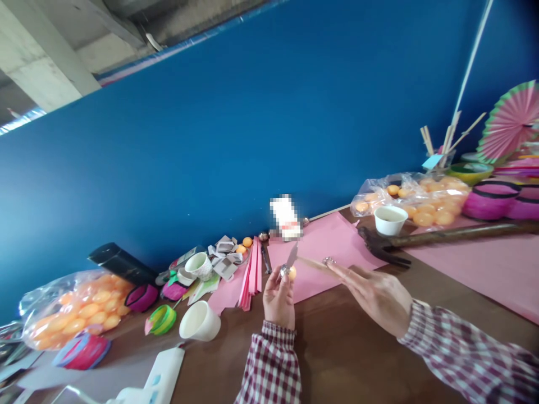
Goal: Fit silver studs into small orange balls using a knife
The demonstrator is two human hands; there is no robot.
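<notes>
My left hand (278,300) is closed around a small ball, part shiny silver (284,270) and part orange (292,273), held upright between thumb and fingers. A grey pointed blade-like piece (292,256) rises just behind it. My right hand (373,289) reaches in from the right with long, nearly straight fingers. A thin pale wooden stick (314,263) runs from its fingers towards the ball. At the right fingertips is a small shiny silver piece (329,261), too small to make out. Pink paper (322,283) lies beneath both hands.
A claw hammer (446,233) lies at right beside a white cup (390,220) and a bag of orange balls (438,202). Another bag of orange balls (84,308), a white cup (200,321) and a power strip (162,376) are at left. A blue partition (236,134) stands behind.
</notes>
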